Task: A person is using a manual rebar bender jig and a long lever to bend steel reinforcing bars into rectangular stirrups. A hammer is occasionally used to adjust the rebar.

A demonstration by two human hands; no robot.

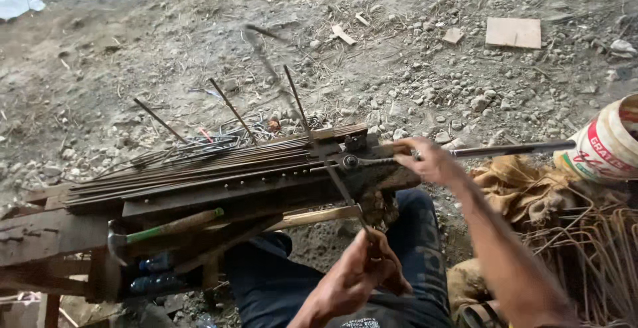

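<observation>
Head view: hands (359,278) (425,158) on thin rusty rebar (345,192), steel lever (512,148).

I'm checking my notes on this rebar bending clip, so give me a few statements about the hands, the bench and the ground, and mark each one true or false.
1. The right hand grips the long bending lever near the wooden bench. True.
2. The left hand is resting flat on the ground. False: it holds the near end of a thin steel rod below the bench edge.
3. A hammer with a wooden handle lies on the bench's lower part. True.
4. The white bucket stands at the far left. False: it is at the right edge.
5. A bundle of straight rods lies along the bench top. True.
6. The ground is smooth tile. False: it is dirt and gravel.
</observation>
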